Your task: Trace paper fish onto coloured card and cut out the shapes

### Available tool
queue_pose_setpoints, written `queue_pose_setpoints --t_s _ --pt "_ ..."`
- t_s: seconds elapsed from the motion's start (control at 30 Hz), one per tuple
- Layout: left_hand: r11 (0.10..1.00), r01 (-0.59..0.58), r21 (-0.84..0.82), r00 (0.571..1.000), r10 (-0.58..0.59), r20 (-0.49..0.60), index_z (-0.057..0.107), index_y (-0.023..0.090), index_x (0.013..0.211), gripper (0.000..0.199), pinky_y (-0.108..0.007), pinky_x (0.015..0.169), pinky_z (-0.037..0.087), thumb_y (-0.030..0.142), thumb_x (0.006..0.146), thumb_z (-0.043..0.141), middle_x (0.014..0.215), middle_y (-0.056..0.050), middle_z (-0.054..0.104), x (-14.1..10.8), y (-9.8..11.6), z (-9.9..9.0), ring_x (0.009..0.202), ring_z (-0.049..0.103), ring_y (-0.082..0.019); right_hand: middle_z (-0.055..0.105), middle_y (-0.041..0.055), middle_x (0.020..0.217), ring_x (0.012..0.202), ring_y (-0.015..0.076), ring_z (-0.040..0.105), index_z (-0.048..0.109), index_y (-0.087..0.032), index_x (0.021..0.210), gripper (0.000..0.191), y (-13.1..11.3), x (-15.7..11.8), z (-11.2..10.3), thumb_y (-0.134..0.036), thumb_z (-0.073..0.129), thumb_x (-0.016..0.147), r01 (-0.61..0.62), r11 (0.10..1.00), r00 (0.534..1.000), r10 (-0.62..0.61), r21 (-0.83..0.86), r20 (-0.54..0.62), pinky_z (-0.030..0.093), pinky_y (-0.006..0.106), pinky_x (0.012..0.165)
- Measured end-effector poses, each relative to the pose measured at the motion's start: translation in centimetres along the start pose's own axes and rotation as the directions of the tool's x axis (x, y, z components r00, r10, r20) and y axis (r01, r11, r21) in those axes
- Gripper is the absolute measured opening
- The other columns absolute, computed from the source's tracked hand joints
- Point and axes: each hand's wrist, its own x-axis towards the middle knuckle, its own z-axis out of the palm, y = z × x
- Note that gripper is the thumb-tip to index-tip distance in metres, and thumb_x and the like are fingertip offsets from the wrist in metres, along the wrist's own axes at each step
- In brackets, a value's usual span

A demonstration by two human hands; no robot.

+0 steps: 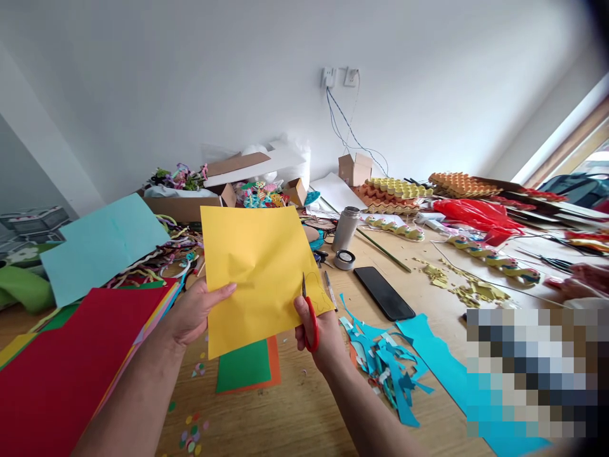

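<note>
My left hand (193, 311) grips a yellow sheet of paper (254, 266) by its left edge, thumb on top. The sheet is held up above the table, tilted toward me, with a crease near its middle. In my right hand (323, 336) is a pair of scissors (311, 324) with red handles. Their dark blades lie against the sheet near its lower right corner, where a pencil outline is drawn. Whether the blades are parted I cannot tell. Below the sheet, green paper (245, 368) lies over orange paper on the table.
Blue paper scraps (387, 355), a black phone (384, 293) and a grey flask (346, 228) lie or stand to the right. Stacked coloured sheets (90, 368) cover the left side. Egg trays (390, 193) and boxes line the wall. Another person's hand (587, 282) shows at far right.
</note>
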Motion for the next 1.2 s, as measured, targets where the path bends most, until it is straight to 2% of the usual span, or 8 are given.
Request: queue_pose_setpoints --t_s 0.27,0.43,0.6,0.7,0.87,1.03,1.1,1.2 --pt "1.000 -0.006 -0.002 0.999 0.006 -0.032 0.059 0.015 0.124 0.076 -0.041 0.079 0.058 0.035 0.056 0.086 0.110 -0.017 0.070 -0.4 0.9 0.0 0.099 0.067 -0.036 0.051 -0.0053 0.042 0.033 0.0065 0.043 0.054 -0.018 0.082 0.057 -0.7 0.1 -1.2 -0.075 0.052 0.073 -0.014 0.998 0.977 0.027 -0.064 0.210 0.029 0.017 0.034" --pt "1.000 -0.012 0.003 1.000 0.012 -0.018 0.062 0.020 0.122 0.065 -0.038 0.076 0.059 0.033 0.062 0.082 0.106 -0.012 0.072 -1.2 2.0 -0.9 0.097 0.068 -0.033 0.052 -0.0025 0.045 0.036 0.0075 0.047 0.054 -0.016 0.067 0.062 -1.3 0.3 -1.9 -0.077 0.047 0.076 0.031 0.990 0.936 0.021 -0.140 0.352 0.031 0.018 0.038" --pt "0.999 -0.042 -0.002 0.999 0.042 0.013 0.061 0.021 0.124 0.064 -0.037 0.076 0.059 0.034 0.064 0.081 0.112 -0.011 0.071 -1.6 2.6 -1.7 0.098 0.068 -0.032 0.056 -0.0012 0.051 0.042 0.0093 0.052 0.060 -0.013 0.074 0.060 -1.7 -1.3 -4.6 -0.073 0.054 0.073 -0.029 0.938 0.855 0.202 -0.344 0.478 0.030 0.017 0.037" --pt "0.999 -0.041 -0.001 0.999 0.041 0.031 0.062 0.020 0.121 0.063 -0.038 0.074 0.059 0.035 0.063 0.082 0.112 -0.012 0.070 -1.8 2.8 -2.0 0.098 0.068 -0.033 0.056 -0.0015 0.056 0.047 0.0105 0.055 0.060 -0.015 0.076 0.052 -2.7 -2.1 -7.8 -0.066 0.064 0.071 0.020 0.846 0.829 0.284 -0.533 0.482 0.034 0.017 0.040" --pt "1.000 0.001 0.029 0.998 -0.003 0.067 0.069 0.018 0.108 0.052 -0.039 0.077 0.059 0.036 0.061 0.083 0.108 -0.013 0.072 -2.0 2.7 -2.1 0.097 0.068 -0.034 0.055 0.0005 0.060 0.053 0.0110 0.050 0.063 -0.012 0.075 0.056 -8.0 -1.8 -11.8 -0.067 0.064 0.070 0.240 0.697 0.832 0.211 -0.676 0.513 0.036 0.021 0.046" --pt "0.997 0.051 0.051 0.992 -0.057 0.115 0.070 0.020 0.106 0.048 -0.039 0.077 0.059 0.035 0.062 0.083 0.109 -0.012 0.072 -2.4 2.8 -1.9 0.098 0.068 -0.034 0.053 -0.0007 0.054 0.047 0.0091 0.042 0.063 -0.014 0.068 0.057 -13.8 -1.6 -13.1 -0.070 0.062 0.070 0.316 0.429 0.805 0.352 -0.847 0.478 0.028 0.022 0.043" --pt "0.998 0.038 0.053 0.993 -0.043 0.107 0.070 0.020 0.105 0.050 -0.038 0.076 0.059 0.036 0.060 0.084 0.108 -0.011 0.072 -2.6 3.0 -1.7 0.098 0.068 -0.034 0.052 -0.0016 0.052 0.045 0.0083 0.039 0.062 -0.015 0.065 0.057 -14.9 -1.7 -13.5 -0.072 0.062 0.068 0.300 0.324 0.793 0.439 -0.897 0.423 0.026 0.022 0.042" --pt "0.998 0.021 0.059 0.995 -0.027 0.095 0.071 0.020 0.104 0.050 -0.037 0.076 0.059 0.036 0.058 0.084 0.104 -0.011 0.073 -2.8 3.3 -1.5 0.098 0.068 -0.034 0.046 -0.0031 0.050 0.045 0.0077 0.032 0.058 -0.016 0.058 0.058 -15.3 -1.8 -13.7 -0.073 0.062 0.068 0.351 0.207 0.829 0.385 -0.913 0.406 0.023 0.023 0.042"
